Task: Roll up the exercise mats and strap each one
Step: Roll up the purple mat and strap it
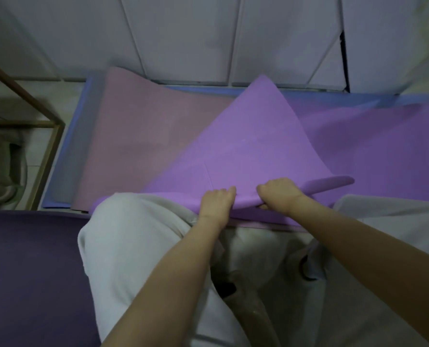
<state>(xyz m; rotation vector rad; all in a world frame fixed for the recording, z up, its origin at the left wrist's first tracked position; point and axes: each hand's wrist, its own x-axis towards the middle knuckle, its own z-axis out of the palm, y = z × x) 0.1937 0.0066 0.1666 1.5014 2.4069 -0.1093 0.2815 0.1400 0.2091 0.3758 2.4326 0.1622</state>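
Two hands sit side by side at centre: the left hand [217, 200] curls its fingers onto the near edge of a purple mat [246, 146], and the right hand [279, 194] grips that edge, thumb underneath. The mat lifts to a peak at 12 o'clock and lies flat toward 3. A pink mat [138, 146] lies at 10 o'clock on a blue mat [68, 151], with a dark mat [28, 271] at 8 and a wooden frame [49, 160] at 9.

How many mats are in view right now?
4: the lilac mat, corner lifted, centre and right; the pink mat left of it; the blue mat under both; the dark purple mat at lower left. Others may be hidden beneath.
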